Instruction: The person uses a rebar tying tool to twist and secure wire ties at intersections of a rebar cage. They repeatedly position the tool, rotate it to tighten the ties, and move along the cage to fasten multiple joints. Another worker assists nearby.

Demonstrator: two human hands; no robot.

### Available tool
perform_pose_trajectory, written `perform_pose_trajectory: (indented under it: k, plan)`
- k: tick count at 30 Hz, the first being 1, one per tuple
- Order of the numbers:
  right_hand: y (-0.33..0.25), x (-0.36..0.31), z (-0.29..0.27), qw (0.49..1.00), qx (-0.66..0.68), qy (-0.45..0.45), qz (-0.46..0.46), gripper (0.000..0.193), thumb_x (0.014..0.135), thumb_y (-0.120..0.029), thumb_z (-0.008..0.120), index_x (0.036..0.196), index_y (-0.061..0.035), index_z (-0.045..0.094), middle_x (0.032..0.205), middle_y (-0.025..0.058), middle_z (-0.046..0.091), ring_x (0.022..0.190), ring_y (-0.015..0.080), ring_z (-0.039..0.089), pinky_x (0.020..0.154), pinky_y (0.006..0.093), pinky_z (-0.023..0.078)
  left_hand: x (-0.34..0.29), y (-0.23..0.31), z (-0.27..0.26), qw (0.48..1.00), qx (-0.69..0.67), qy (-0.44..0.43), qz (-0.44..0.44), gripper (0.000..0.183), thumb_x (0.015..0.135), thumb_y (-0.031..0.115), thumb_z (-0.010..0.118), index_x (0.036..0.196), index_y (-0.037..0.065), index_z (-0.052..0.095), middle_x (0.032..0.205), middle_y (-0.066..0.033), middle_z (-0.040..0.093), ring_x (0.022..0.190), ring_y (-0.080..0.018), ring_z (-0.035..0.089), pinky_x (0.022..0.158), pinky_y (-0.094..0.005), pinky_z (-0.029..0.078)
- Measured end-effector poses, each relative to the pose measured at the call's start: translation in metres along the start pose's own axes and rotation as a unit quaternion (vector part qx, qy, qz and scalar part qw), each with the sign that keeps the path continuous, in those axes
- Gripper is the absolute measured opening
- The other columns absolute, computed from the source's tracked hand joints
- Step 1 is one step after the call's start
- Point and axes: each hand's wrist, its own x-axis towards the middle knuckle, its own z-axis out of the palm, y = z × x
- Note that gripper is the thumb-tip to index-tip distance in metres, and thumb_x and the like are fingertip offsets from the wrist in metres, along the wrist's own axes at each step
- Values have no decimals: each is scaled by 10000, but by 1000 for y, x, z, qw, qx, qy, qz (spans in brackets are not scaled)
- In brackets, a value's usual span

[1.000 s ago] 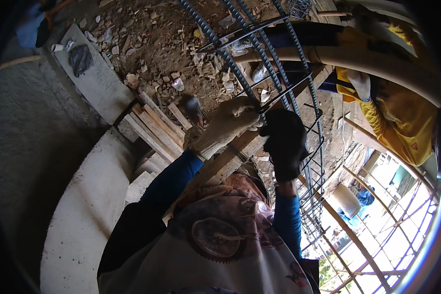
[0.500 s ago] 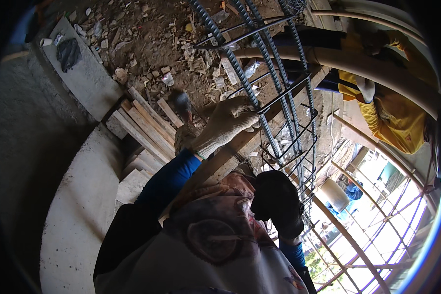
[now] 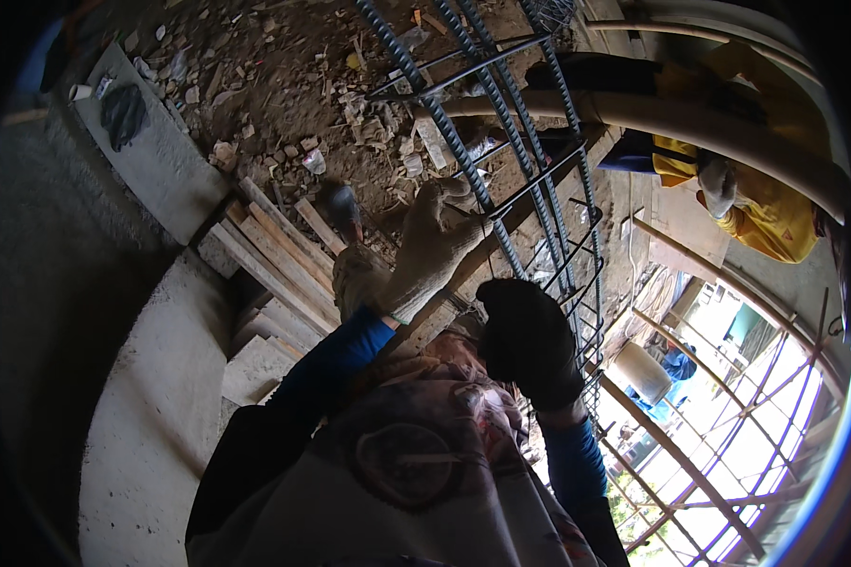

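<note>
A cage of ribbed steel rebar (image 3: pixel 463 156) with thin square stirrups (image 3: pixel 529 194) runs slantwise in front of me. My left hand (image 3: pixel 433 248), in a pale knitted glove, is beside the nearest bar. Its thumb reaches the bar near a stirrup crossing, while the curled fingers stand apart from the thumb with a gap between. No object shows in that gap. Closed like a fist, my right hand (image 3: pixel 531 345) in a dark glove is close to the lower part of the cage. Its fingers are in shadow, and whatever they hold is hidden.
A wooden beam (image 3: pixel 463 272) passes under the cage. Planks (image 3: pixel 279 260) lie at left beside a curved concrete ledge (image 3: pixel 151 378). Rubble (image 3: pixel 284 113) covers the ground ahead. Another person (image 3: pixel 771 213) in yellow is behind a pole (image 3: pixel 671 113); bamboo poles (image 3: pixel 676 463) and a barrel (image 3: pixel 641 371) are at right.
My left hand's fingers have loosened from around the bar, opening a gap beside the thumb. My right hand has risen slightly beside the cage, showing more forearm. The other person's hand has shifted.
</note>
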Motion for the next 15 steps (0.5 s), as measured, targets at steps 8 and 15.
perform_pose_trajectory:
  k: [8,15]
  plan:
    - [3,48,16,997,55,41,-27,329,860,-45,729,1188,-26,699,1086,147,693,950,334,708,796,388,585,-12,3,11,991,54,91,85,369,940,165,791,1215,-5,614,1089,-93,669,998,-161,633,847,-375,529]
    - [27,54,2,997,13,-42,-58,333,999,-192,710,1264,10,699,1120,94,753,1051,223,723,848,379,599,-10,6,10,997,23,51,59,229,947,123,787,1124,5,704,943,-73,712,864,-143,674,787,-331,535]
